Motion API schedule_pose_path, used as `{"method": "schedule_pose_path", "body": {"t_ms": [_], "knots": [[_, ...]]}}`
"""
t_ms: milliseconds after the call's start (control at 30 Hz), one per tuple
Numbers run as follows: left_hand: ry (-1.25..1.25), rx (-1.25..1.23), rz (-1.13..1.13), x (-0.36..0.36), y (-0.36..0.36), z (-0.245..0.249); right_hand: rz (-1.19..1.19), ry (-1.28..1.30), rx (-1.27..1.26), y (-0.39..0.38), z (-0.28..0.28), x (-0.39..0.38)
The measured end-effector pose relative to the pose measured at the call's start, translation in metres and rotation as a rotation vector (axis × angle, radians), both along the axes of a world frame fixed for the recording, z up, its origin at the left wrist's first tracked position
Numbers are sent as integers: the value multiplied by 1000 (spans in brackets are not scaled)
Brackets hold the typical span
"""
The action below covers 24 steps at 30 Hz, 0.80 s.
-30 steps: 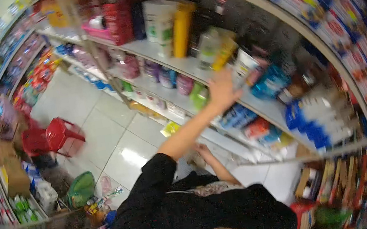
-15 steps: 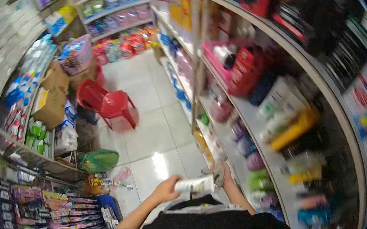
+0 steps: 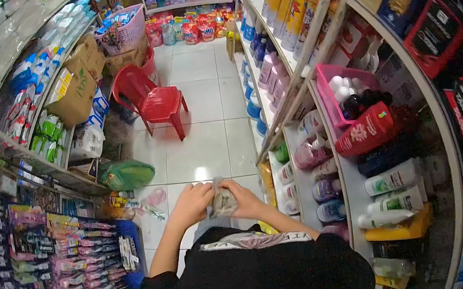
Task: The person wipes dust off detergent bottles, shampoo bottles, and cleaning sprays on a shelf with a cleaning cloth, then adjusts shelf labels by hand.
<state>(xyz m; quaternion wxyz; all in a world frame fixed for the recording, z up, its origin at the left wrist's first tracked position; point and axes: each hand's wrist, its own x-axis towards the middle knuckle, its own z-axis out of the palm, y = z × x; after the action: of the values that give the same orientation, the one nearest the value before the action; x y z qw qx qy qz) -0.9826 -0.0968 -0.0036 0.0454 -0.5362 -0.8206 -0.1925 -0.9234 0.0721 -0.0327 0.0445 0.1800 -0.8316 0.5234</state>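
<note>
In front of my chest, my left hand [image 3: 195,203] and my right hand [image 3: 244,199] come together around a crumpled greyish cloth [image 3: 223,203]. Both sets of fingers are closed on it, the left pinching near its top edge and the right gripping its other side. Part of the cloth is hidden by my fingers. To the right, white tubes [image 3: 391,180] with green print lie on a shelf, above a yellow pack [image 3: 400,226]. A red bottle [image 3: 366,128] lies higher on that shelf unit, by a pink basket [image 3: 332,96] of white and black roll-on-like bottles.
A red plastic chair [image 3: 161,102] stands on the white tiled floor [image 3: 197,149] ahead. Shelves line both sides. On the left are a cardboard box [image 3: 75,94], a green bag [image 3: 127,174] and hanging toothbrush packs [image 3: 84,254]. Detergent bags [image 3: 197,30] fill the far end.
The white tube that my left hand held is gone from it, and that hand now grips the cloth together with my right. My view has swung to the right.
</note>
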Motion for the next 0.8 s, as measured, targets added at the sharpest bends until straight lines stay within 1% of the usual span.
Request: {"method": "schedule_pose_path", "body": {"t_ms": [33,100,133,167,200,267,333,400,500,567,600,633,667,700,767,800], "knots": [[-18,-17,-11,-10,0,3,-34,-28,17,-1,1,-15],[24,-51,82,-37,-6,15,-105,-74,-24,-17,4,-37],[35,10,91,-52,-8,20,-110,-28,-11,-20,12,-51],[52,7,65,-69,-8,22,-112,38,23,-18,21,-69],[66,27,63,-84,-12,24,-125,5,-16,-20,27,-82],[109,89,37,-121,-18,19,-150,11,7,-18,11,-111],[146,69,31,-153,-19,16,-183,2,6,-14,-11,-133],[135,61,27,-171,-20,19,-242,-104,-75,-14,-29,-147],[140,103,55,-195,-26,27,-268,-183,-130,-19,-6,-168],[121,198,200,-206,-39,16,-217,-243,-205,-22,-7,-191],[116,188,266,-209,-48,1,-188,-331,-322,-26,-46,-207],[140,206,332,-223,-52,-15,-145,-194,-238,-25,-37,-219],[87,207,390,-233,-52,-28,-121,-312,-305,-26,-44,-236],[5,197,446,-238,-50,-39,-111,-326,-335,-23,-76,-250],[-140,284,534,-249,-44,-47,-71,-487,-296,-12,-51,-270],[-157,303,553,-259,-36,-50,-60,-503,-269,-1,-52,-285]]}}
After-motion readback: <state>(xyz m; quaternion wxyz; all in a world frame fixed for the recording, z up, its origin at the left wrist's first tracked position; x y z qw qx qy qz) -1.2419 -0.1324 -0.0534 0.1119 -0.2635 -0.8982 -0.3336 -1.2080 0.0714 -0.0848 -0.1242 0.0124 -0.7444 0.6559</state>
